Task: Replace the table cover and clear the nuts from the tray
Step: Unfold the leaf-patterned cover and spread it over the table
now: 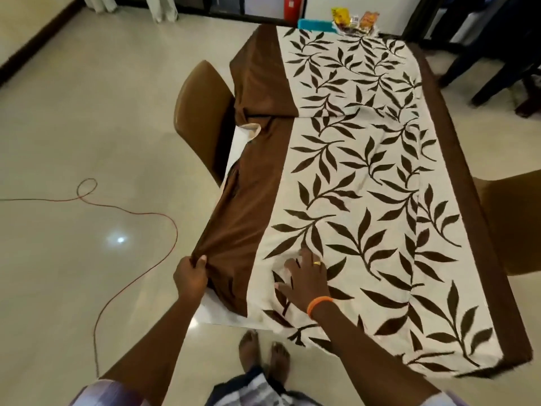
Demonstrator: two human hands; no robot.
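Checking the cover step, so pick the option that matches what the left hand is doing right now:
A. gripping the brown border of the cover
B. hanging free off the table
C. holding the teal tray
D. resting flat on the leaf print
A: the left hand has its fingers curled round a bunched fold of the table cover brown border, at the table's near left corner.

You're standing in a home dining room. The surface (222,315) is a dining table dressed in a leaf-print table cover (366,183) with a brown border. Brown moulded chairs (202,112) are tucked in along both long sides. The floor (87,112) is glossy cream tile, with a red cable (140,213) trailing across it. At the far end sit snack packets (355,20) and a teal container (314,24). A red fire extinguisher (293,7) stands by the dark-framed far wall. You're barefoot: household habit.
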